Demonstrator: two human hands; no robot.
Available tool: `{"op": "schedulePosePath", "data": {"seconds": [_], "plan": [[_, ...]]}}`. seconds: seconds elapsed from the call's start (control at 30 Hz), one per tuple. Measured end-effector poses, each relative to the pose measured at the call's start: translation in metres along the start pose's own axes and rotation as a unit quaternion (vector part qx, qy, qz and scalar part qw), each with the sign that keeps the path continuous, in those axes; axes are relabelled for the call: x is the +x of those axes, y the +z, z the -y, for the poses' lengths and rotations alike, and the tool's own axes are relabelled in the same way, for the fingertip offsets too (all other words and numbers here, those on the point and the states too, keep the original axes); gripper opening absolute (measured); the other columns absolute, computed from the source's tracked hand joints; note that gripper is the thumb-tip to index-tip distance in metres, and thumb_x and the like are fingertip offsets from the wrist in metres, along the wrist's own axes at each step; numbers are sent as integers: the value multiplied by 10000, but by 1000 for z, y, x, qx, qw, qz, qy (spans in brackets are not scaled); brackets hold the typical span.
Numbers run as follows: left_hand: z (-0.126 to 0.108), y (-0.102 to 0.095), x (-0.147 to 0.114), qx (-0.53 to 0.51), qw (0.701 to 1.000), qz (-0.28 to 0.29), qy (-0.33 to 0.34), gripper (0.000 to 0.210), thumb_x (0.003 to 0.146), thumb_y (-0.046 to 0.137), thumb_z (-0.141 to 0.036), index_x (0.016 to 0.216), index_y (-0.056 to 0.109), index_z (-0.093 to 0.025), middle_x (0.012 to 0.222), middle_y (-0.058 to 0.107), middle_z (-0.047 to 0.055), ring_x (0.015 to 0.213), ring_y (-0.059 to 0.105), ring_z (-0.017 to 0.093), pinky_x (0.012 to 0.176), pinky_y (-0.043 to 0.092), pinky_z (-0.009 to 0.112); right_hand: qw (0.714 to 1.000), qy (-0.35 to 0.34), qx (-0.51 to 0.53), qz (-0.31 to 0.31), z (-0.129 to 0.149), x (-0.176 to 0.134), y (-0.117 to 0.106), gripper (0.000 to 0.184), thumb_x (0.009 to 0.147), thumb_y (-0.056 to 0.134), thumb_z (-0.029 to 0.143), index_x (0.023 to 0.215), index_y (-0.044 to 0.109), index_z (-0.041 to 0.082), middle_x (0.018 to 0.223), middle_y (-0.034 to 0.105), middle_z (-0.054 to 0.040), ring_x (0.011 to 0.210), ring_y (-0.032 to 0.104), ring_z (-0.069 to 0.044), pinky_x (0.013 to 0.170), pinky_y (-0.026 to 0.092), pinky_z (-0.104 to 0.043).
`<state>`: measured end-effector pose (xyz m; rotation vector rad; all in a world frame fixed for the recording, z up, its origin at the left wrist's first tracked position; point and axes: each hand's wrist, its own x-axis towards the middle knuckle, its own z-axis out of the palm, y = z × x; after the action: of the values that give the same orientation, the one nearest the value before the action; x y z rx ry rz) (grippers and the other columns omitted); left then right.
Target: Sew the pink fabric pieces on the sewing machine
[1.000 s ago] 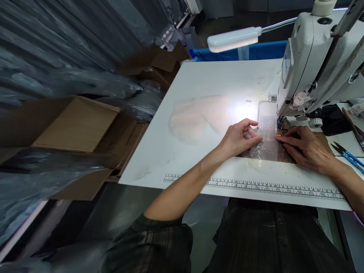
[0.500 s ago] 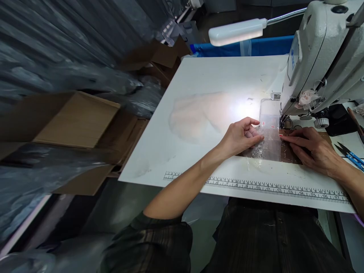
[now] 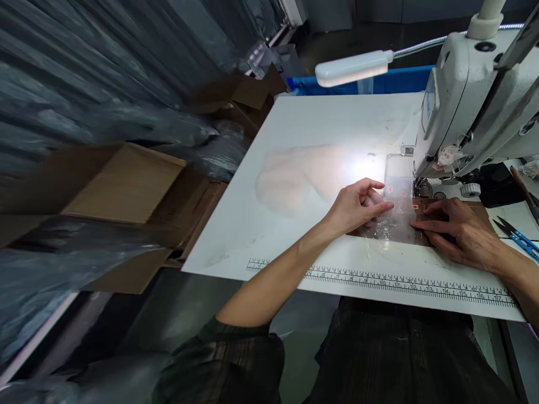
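Work at a sewing machine, seen from the wearer's head; clock directions are taken from the clear plastic piece. Nearest, at 6 o'clock, is the wearer's dark garment (image 3: 412,348), and above it a printed ruler scale (image 3: 379,281) along the near edge of the white surface (image 3: 236,235). The clear plastic piece (image 3: 398,227) lies partly over a flat brown piece (image 3: 482,216), between the two hands. At 3 o'clock, the right hand (image 3: 458,230) rests on the brown piece, one fingertip at the plastic's edge; whether its grip pinches anything cannot be told. At 9 o'clock, the left hand (image 3: 357,203) is half curled, thumb overlapping the plastic; whether its grip holds the edge is likewise unclear. Beyond the right hand at 3 o'clock lie blue-handled snips (image 3: 520,235). Small red marks (image 3: 403,193) show toward the plastic's far part. Just beside it, at 1 o'clock, stand the presser foot (image 3: 418,188) and head of the sewing machine (image 3: 442,106). Open cardboard boxes (image 3: 126,185) stand at 9 o'clock, off the surface. Farther, near 11 o'clock, hangs a lit white lamp (image 3: 353,68).
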<state>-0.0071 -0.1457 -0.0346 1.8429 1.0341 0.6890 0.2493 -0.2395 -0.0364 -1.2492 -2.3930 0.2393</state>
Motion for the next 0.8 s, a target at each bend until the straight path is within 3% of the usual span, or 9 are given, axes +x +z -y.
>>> {"op": "schedulePosePath", "data": {"seconds": [0.07,0.13,0.23,0.3,0.37,0.43,0.63,0.8], "plan": [[1,-1,2,124,982,-74,119,298,903,666,-425,1046,648,-164,933,693,59,564,559,77,458,452,223,1000,1,-2,-3,1,0,0,354,990,472,262,1211,748,284,1112,634,-124,1042,585,-268,916,529,-470],[1,0,6,260,924,-103,262,240,970,587,-395,980,662,-167,996,688,68,630,576,95,460,422,215,1000,0,-5,-9,2,0,0,347,992,471,261,1193,753,283,1103,639,-119,1032,589,-260,915,533,-465],[-2,5,16,385,805,-39,449,231,1024,500,-290,919,660,-160,967,706,61,739,613,134,563,472,255,1000,-9,-16,-22,4,0,1,344,996,461,259,1164,760,277,1078,643,-118,1008,599,-254,895,545,-462],[-4,9,23,426,748,4,509,244,1039,468,-264,947,663,-151,987,716,70,786,619,149,658,493,291,999,-10,-25,-29,4,0,2,342,994,461,257,1163,759,271,1065,644,-121,1000,603,-255,879,553,-459],[-5,11,28,455,724,37,517,281,1051,438,-282,984,670,-137,1013,718,86,814,616,163,704,482,308,999,-9,-30,-35,4,-1,3,332,993,470,260,1154,760,265,1063,646,-123,1008,603,-258,876,557,-458],[-6,12,31,476,720,66,501,335,1060,410,-316,990,678,-127,1040,714,101,824,609,173,727,464,317,999,-10,-29,-40,5,-1,3,317,989,487,262,1148,761,259,1070,647,-126,1022,601,-263,882,559,-457],[-10,12,28,513,726,130,438,455,1071,325,-393,1191,663,-113,1238,672,144,915,598,217,765,431,345,998,-11,-40,-42,4,-2,5,293,981,521,264,1171,743,282,1089,654,-119,1012,604,-271,856,562,-465],[-16,10,41,524,744,148,388,472,1067,319,-394,1251,654,-117,1350,629,146,947,582,234,812,402,369,995,1,-66,-73,2,2,11,308,1003,487,273,1193,725,228,1079,641,-134,974,625,-254,817,578,-421]]}}
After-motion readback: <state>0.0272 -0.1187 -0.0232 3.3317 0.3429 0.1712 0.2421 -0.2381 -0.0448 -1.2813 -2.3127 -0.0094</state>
